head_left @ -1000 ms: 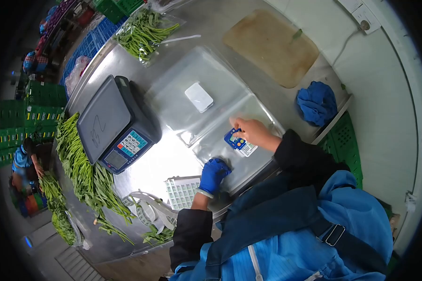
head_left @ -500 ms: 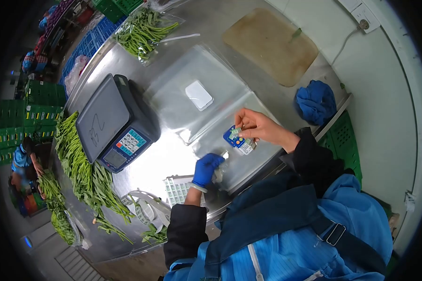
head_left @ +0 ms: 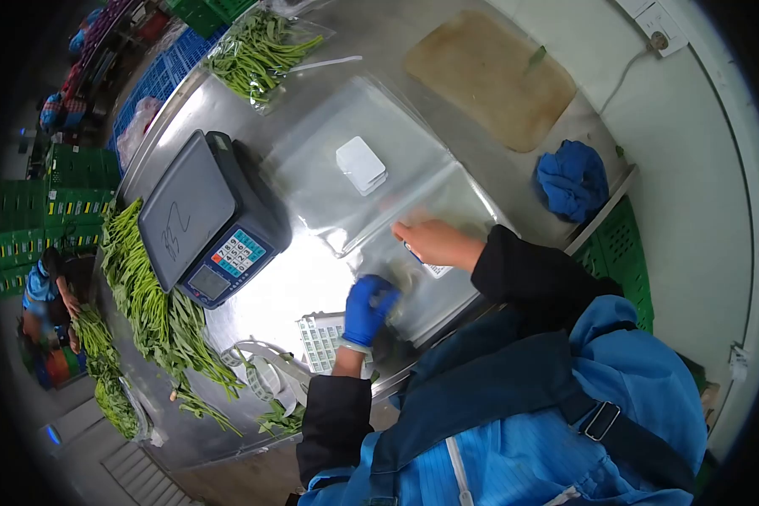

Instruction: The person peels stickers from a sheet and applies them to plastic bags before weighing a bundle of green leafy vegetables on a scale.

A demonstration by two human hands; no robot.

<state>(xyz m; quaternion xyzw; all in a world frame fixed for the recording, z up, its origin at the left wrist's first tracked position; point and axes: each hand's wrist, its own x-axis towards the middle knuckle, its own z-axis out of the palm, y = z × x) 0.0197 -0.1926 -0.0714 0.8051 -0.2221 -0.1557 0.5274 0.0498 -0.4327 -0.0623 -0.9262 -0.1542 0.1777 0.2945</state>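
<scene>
My left hand [head_left: 369,308], in a blue glove, is closed near the front of the steel table; a pale, see-through scrap shows at its fingers, too blurred to name. My bare right hand [head_left: 438,243] reaches in from the right over a stack of clear plastic bags [head_left: 468,198]. Its fingers are pressed together, and what they hold is hidden. Under that palm a blue-and-white printed label [head_left: 436,270] is mostly covered. Beside my left wrist lies a sheet of small green-and-white stickers [head_left: 320,344]. Farther up the bags sits a small pile of white cards [head_left: 362,165].
A grey scale [head_left: 190,215] stands left of the bags, with leafy greens [head_left: 156,295] along the table edge. Bagged greens [head_left: 261,55] lie at the back. A tan board [head_left: 489,80] and blue cloth [head_left: 572,179] are at right. Another person works at far left.
My right hand has moved left and down across the printed label, covering most of it. The small green sticker in its fingers no longer shows. My left hand has shifted slightly left.
</scene>
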